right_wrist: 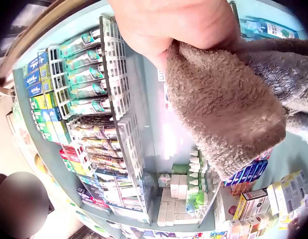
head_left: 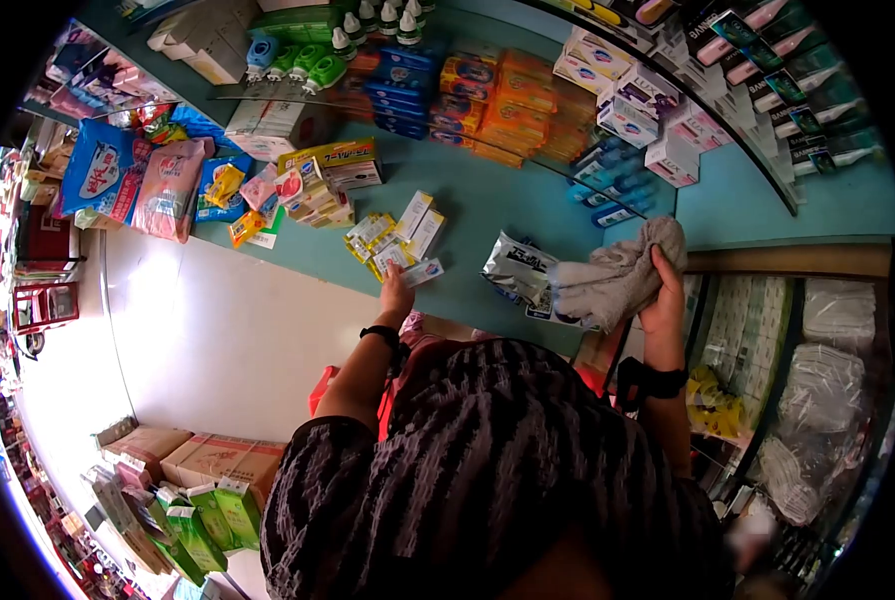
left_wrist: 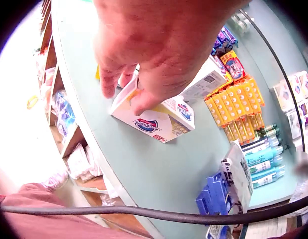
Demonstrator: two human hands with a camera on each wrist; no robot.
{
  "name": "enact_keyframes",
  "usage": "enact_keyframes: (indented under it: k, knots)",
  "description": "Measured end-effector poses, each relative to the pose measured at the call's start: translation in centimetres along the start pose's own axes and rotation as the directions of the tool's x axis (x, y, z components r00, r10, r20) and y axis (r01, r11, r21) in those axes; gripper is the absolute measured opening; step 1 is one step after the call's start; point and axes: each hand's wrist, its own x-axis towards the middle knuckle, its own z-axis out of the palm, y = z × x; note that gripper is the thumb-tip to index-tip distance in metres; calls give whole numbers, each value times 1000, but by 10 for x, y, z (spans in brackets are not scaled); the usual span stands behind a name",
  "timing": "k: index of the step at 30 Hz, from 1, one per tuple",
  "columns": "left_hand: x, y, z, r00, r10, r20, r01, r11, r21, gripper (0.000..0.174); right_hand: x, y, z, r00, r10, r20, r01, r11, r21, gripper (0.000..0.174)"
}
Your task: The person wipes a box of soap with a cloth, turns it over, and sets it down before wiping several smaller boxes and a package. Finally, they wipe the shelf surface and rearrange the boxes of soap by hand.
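My left hand [head_left: 396, 298] is at the front of the counter [head_left: 467, 310], its thumb and fingers pinching a white boxed bar of soap [left_wrist: 150, 125] with a blue-and-red logo. Beside that box, other yellow and white soap boxes [head_left: 372, 232] lie in a loose group. On the right, my right hand [head_left: 666, 297] grips a bunched grey-brown towel [right_wrist: 223, 107], raised over the counter's right end. The towel hangs down from the fingers and overlaps a silver-and-black packet [head_left: 517, 268] in the head view.
Orange soap packs [head_left: 527, 105] and blue packs [head_left: 399, 88] are stacked along the back, near blue toothpaste tubes [head_left: 612, 185]. Laundry bags [head_left: 107, 172] stand at the counter's left end. A glass shelf [head_left: 697, 130] with toothbrushes overhangs the right side.
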Motion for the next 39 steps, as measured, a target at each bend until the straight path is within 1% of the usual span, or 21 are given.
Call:
enact_keyframes:
  k: [3,6,7,8,9,11,14,16,17,20,23,25,29,31,32,33,35,36,37,38,39]
  knots:
    - [2,-3,-7,998,18,52,-21,999,46,57,-1,-3,-3,1000,-28,-9,28,1000,-1,36]
    - [-6,3,-23,992,109,59,-118,974,192,61,0,-3,-14,999,-43,-30,44,999,19,34]
    - [-2,8,-32,960,-99,263,61,987,149,58,2,-3,-20,998,-49,-41,49,999,22,35]
    - [4,13,-44,842,-284,459,244,959,147,54,5,-3,-27,997,-55,-53,56,998,26,36]
    - [8,13,-50,649,-432,626,413,891,187,50,7,-3,-32,996,-60,-67,62,998,30,37]
    - [0,7,-54,551,-152,821,346,936,-59,41,8,-5,-39,994,-63,-84,67,996,57,38]
    - [-9,15,-44,437,183,880,249,916,-314,39,7,-9,-45,996,-49,-78,56,995,87,39]
    - [-12,65,-37,435,-49,899,604,757,-251,54,7,-9,-52,997,-42,-67,49,993,108,38]
    - [-8,87,-30,433,-153,888,585,797,-148,78,7,-9,-57,997,-42,-68,50,992,120,37]
    - [4,124,-1,551,-180,815,635,724,-269,87,-5,-18,-60,995,-61,-84,70,992,101,33]
    - [15,145,33,497,-185,848,730,617,-294,89,-20,-26,-75,990,-85,-111,93,993,66,32]
    - [12,157,50,466,-182,866,754,594,-281,88,-28,-30,-95,993,-86,-86,91,995,51,31]
    - [9,136,97,443,-67,894,797,487,-358,82,-46,-36,-115,969,-63,-241,76,996,44,32]
    - [4,123,121,494,85,865,632,648,-425,73,-52,-38,-121,957,-68,-281,79,996,30,36]
    - [3,119,131,523,162,837,484,751,-448,69,-54,-39,-123,951,-71,-300,82,996,24,39]
    - [2,121,135,548,237,802,320,827,-463,65,-55,-38,-126,950,-93,-298,103,994,20,38]
    - [2,125,145,568,409,714,-152,905,-398,57,-57,-38,-131,946,-139,-293,149,989,11,38]
    - [3,133,148,573,297,764,115,894,-433,58,-57,-38,-137,949,-146,-280,155,988,8,36]
    - [4,144,148,544,187,818,374,818,-437,60,-56,-35,-146,952,-153,-267,160,987,5,34]
    - [4,154,146,484,89,870,607,682,-407,61,-57,-34,-151,954,-158,-254,164,987,2,33]
    - [3,159,144,496,20,868,654,649,-389,63,-58,-34,-154,956,-156,-249,163,987,8,32]
